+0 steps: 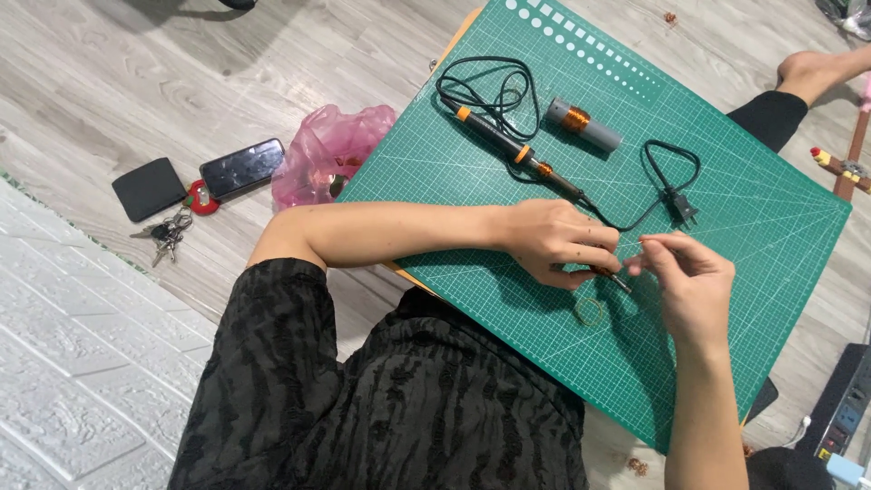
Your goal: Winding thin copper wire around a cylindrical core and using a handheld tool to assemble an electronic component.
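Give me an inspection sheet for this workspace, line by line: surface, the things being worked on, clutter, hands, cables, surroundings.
Surface: green cutting mat with a grid, lying on a board over the person's lap.
Job's things: small dark tool between the hands; thin wire loop on the mat below it.
Clutter: soldering iron, grey tube wound with copper wire.
Hands: left hand grips the small tool; right hand pinches something thin, too small to tell.
Cables: black cord coiled near the iron, plug lying loose.
Surroundings: wood floor with pink bag, phone, wallet, keys; power strip at right.
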